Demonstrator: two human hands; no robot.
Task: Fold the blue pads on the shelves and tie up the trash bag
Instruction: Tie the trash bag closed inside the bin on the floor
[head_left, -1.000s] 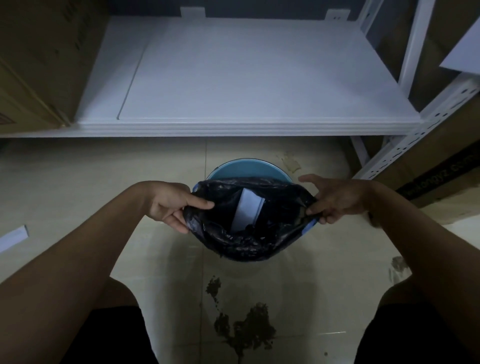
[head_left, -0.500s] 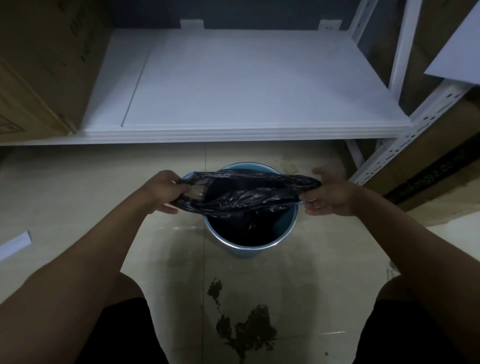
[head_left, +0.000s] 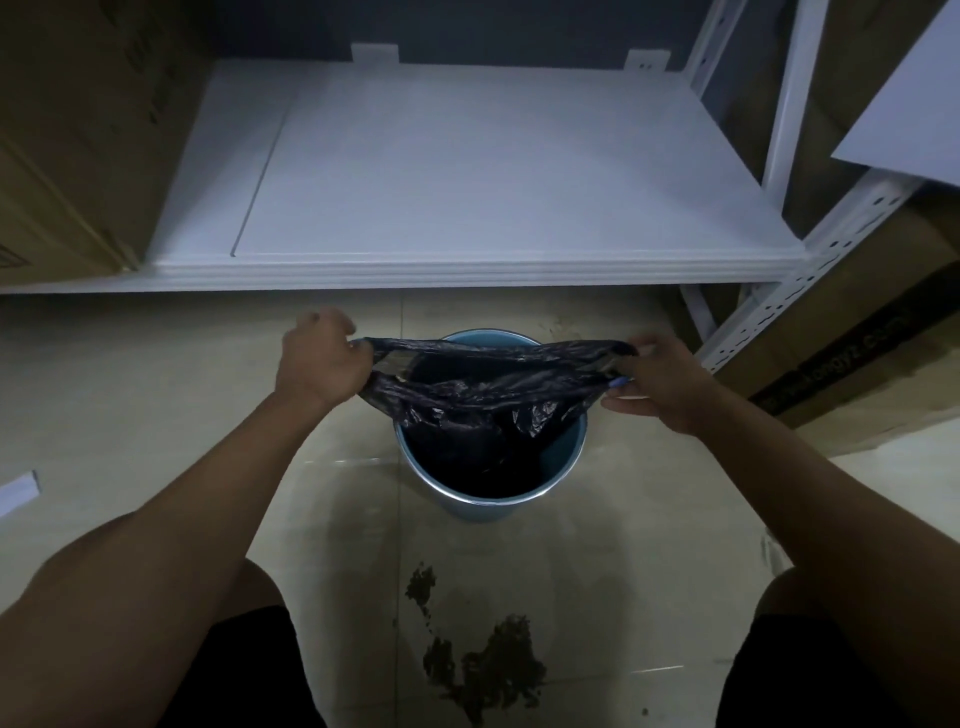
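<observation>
We hold trash bag (head_left: 483, 387) stretched above bin (head_left: 491, 501): left hand (head_left: 322, 364) and right hand (head_left: 657, 382) each pinch one rim end. Judgement: gather ends narrow, cross over bin, knot snug.

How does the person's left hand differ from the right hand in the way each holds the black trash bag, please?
The left hand sits higher and nearer the shelf, knuckles up, gripping one end of the trash bag. The right hand sits slightly lower, past the bin rim, pinching the other end. Both pull the bag's mouth taut above the bin.
</observation>
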